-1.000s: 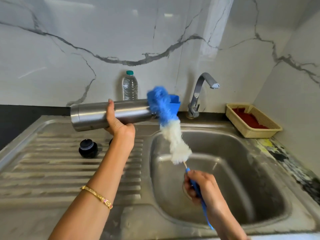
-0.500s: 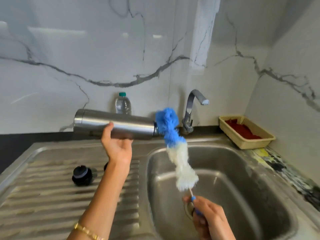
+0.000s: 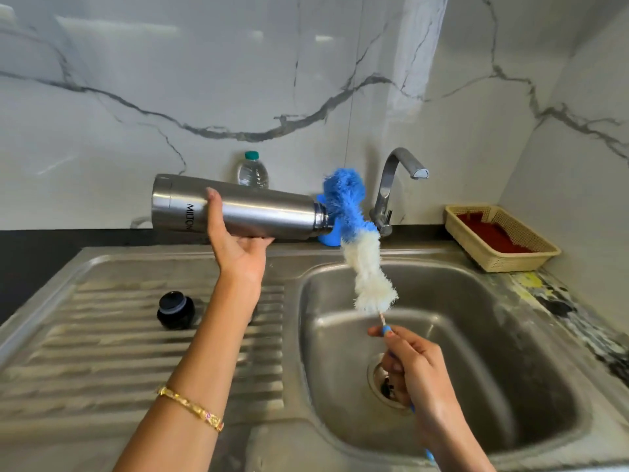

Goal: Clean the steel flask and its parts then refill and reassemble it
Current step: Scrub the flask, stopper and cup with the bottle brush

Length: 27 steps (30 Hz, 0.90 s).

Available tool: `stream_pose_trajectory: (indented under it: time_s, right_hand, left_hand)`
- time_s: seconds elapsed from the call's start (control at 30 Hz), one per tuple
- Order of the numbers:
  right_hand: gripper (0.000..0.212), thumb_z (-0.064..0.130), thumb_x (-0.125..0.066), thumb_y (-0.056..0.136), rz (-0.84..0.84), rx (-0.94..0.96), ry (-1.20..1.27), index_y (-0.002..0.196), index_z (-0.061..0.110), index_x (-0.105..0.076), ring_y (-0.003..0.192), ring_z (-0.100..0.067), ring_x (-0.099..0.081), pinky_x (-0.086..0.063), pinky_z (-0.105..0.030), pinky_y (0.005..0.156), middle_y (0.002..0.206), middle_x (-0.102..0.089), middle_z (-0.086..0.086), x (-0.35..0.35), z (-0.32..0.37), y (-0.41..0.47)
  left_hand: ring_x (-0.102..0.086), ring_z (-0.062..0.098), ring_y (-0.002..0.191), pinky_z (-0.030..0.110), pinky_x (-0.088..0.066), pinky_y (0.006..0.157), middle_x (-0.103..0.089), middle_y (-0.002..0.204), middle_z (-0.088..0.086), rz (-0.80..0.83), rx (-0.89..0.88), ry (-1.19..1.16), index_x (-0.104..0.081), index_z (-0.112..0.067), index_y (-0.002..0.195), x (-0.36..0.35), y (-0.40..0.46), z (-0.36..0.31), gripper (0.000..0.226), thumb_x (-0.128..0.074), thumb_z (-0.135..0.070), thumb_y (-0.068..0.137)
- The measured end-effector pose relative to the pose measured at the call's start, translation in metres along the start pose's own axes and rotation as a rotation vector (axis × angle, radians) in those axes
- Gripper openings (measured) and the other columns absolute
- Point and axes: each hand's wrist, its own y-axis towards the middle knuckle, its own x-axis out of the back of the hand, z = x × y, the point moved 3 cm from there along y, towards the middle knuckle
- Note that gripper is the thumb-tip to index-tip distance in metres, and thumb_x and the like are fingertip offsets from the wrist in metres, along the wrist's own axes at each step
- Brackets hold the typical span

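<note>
Steel flask [image 3: 258, 209], a brushed cylindrical bottle with dark lettering on its side, lies nearly level in the air above the ribbed draining board of the stainless steel sink [image 3: 136, 352], its open neck pointing right toward the curved metal tap [image 3: 391, 185]. The left hand [image 3: 238, 247] holds it from below, fingers curled up round the far side and the thumb up the near side of the body. A long bottle brush [image 3: 360, 253] with a fluffy blue tip and white lower bristles slants over the sink basin, its blue end just at the flask's mouth; whether it has entered the neck is not clear. The right hand [image 3: 415, 373] grips the brush's thin blue handle, fingers closed around it, above the drain. A woven beige plastic basket [image 3: 500, 240] with a red lining sits on the table in the right corner. A clear plastic water bottle [image 3: 253, 172] with a green cap stands against the marble wall behind the flask. A small round black stopper [image 3: 176, 310] rests on the draining board, left of the forearm. A gold bracelet [image 3: 190, 408] circles the left wrist.
</note>
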Motion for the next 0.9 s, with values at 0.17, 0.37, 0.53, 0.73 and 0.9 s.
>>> stream_pose_trajectory:
  time_s: [0.17,0.37,0.53,0.73,0.9]
  right_hand:
    - [0.025,0.004,-0.047,0.094,0.032,0.043,0.04,0.081,0.007,-0.068,0.027,-0.002,-0.023,-0.018,-0.011,0.029,0.037,-0.036,0.005,-0.014,-0.011,-0.024]
    - [0.026,0.007,-0.049,0.094,-0.012,0.191,-0.086,0.08,0.013,-0.069,0.03,-0.002,-0.027,-0.021,-0.009,0.033,0.037,-0.034,0.007,-0.005,0.013,-0.002]
    - [0.024,0.007,-0.049,0.094,-0.023,0.203,-0.135,0.085,0.014,-0.07,0.034,-0.003,-0.025,-0.021,-0.011,0.037,0.037,-0.032,0.008,-0.007,-0.002,-0.011]
    - [0.027,0.011,-0.051,0.093,-0.034,0.26,-0.157,0.076,0.018,-0.071,0.043,-0.011,-0.025,-0.022,-0.022,0.046,0.044,-0.03,0.005,-0.022,-0.005,-0.004]
    - [0.024,0.012,-0.05,0.093,-0.036,0.271,-0.141,0.083,0.019,-0.071,0.039,-0.007,-0.025,-0.022,-0.018,0.041,0.041,-0.03,0.006,-0.019,-0.003,0.0]
  left_hand:
    - [-0.054,0.026,0.112,0.056,-0.046,0.089,-0.06,0.111,0.006,0.131,0.007,-0.01,-0.052,-0.02,0.116,0.0,0.002,-0.005,0.063,-0.068,-0.027,0.055]
    - [-0.054,0.027,0.111,0.054,-0.046,0.09,-0.056,0.117,0.008,0.014,-0.037,-0.061,-0.052,-0.021,0.117,-0.019,0.015,-0.006,0.036,-0.06,-0.032,0.084]
    - [-0.055,0.028,0.111,0.056,-0.044,0.095,-0.056,0.121,0.01,-0.08,-0.046,-0.131,-0.048,-0.019,0.128,-0.001,0.013,-0.003,0.058,-0.066,-0.035,0.075]
    - [-0.053,0.029,0.116,0.058,-0.04,0.099,-0.052,0.131,0.01,-0.089,-0.021,-0.136,-0.046,-0.022,0.131,-0.009,0.014,0.002,0.054,-0.061,-0.042,0.083]
    - [-0.041,0.033,0.128,0.066,-0.032,0.1,-0.041,0.14,0.008,-0.121,-0.002,-0.108,-0.036,-0.025,0.139,-0.015,0.012,-0.001,0.092,-0.068,-0.054,0.058]
